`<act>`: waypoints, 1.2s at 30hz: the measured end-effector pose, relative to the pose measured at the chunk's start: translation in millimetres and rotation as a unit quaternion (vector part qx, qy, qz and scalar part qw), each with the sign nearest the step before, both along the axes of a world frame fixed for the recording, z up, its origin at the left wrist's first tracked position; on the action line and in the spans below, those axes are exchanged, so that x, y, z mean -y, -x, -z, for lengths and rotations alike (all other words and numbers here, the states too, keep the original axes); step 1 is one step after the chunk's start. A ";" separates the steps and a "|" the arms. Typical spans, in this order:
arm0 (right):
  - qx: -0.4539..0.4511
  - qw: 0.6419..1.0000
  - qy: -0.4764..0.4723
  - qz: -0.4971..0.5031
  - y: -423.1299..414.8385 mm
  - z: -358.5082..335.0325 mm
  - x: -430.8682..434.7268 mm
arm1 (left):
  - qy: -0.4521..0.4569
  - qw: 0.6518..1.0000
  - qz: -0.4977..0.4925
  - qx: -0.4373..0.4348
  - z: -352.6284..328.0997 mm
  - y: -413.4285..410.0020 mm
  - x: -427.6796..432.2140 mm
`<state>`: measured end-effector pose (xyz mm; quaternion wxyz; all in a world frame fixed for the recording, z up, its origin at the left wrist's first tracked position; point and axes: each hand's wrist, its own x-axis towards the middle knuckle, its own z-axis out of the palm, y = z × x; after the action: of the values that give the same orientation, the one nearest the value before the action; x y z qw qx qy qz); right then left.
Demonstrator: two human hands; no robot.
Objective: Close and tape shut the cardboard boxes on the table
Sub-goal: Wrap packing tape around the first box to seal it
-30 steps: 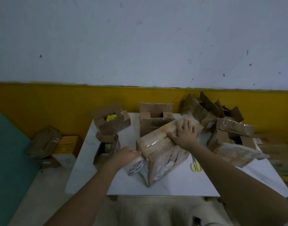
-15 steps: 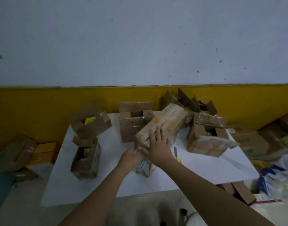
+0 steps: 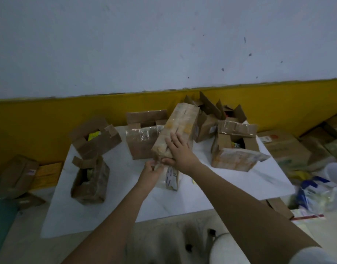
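The long box stood in the middle of the frame. It was tipped up on its near end on the white worktop, and its far end leaned up toward the yellow wall. The right hand lay flat on its top side, with the fingers straight and pressing down. The left hand was at the near low corner with its fingers curled. It was too dark to tell if they pinched the box, a bit of tape, or nothing. The box was wrapped all over in shiny clear tape, so it would likely feel slick and could slide under a flat hand. It looked light, since a soft hold seemed enough to keep it tipped. Cardboard is stiff at the corners and edges but bends in the middle of a wide side. So the best place to hold would be the two ends or the long edges. Pushing too hard might dent it. Around it sat boxes not yet closed: one open box at the left, a small open box below that, and another open box at the right.
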<state>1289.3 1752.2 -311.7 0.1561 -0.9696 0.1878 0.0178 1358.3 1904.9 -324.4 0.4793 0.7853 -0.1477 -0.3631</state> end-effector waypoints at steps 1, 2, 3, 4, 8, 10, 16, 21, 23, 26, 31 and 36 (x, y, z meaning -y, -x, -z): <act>0.027 0.999 -0.033 -0.001 10.3 0.7 8.0 | 0.006 1.000 0.004 -0.004 2.9 2.5 8.0; 0.074 0.994 -0.083 0.009 22.0 0.3 12.9 | 0.013 1.000 0.002 -0.003 1.5 7.3 15.3; 0.135 0.981 -0.135 0.038 34.6 2.2 16.9 | 0.012 1.000 -0.008 -0.009 7.9 9.4 22.7; 0.194 0.963 -0.165 0.083 47.2 7.2 19.7 | 0.006 1.000 -0.017 -0.023 13.9 11.3 28.2; 0.193 0.900 -0.174 0.350 96.1 76.0 36.0 | 0.013 0.997 -0.060 -0.049 11.6 33.8 40.6; 0.082 0.887 -0.193 0.411 112.6 123.6 41.6 | 0.018 0.997 -0.064 -0.041 14.4 41.9 43.4; -0.009 0.879 -0.216 0.425 101.8 196.7 43.8 | 0.039 0.996 -0.081 0.000 23.0 65.1 60.5; -0.005 0.888 -0.176 0.425 73.4 215.3 54.9 | 0.056 0.993 -0.106 -0.009 32.3 76.2 61.9; -0.012 0.884 -0.171 0.436 65.6 221.7 59.0 | 0.053 0.992 -0.112 -0.009 35.5 77.6 58.0; -0.042 0.872 -0.166 0.459 55.9 221.3 62.6 | 0.056 0.991 -0.120 -0.010 33.5 79.2 54.2; -0.067 0.852 -0.213 0.473 67.1 200.7 65.4 | 0.083 0.987 -0.102 -0.094 17.3 86.8 50.6; 0.100 0.651 -0.538 0.526 95.3 165.1 58.0 | 0.073 0.978 -0.100 -0.170 9.2 75.6 45.2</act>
<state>1194.1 1694.2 -476.8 0.6513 -0.4499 0.6075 -0.0663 1282.7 1859.7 -333.6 0.5872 0.6858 -0.0104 -0.4298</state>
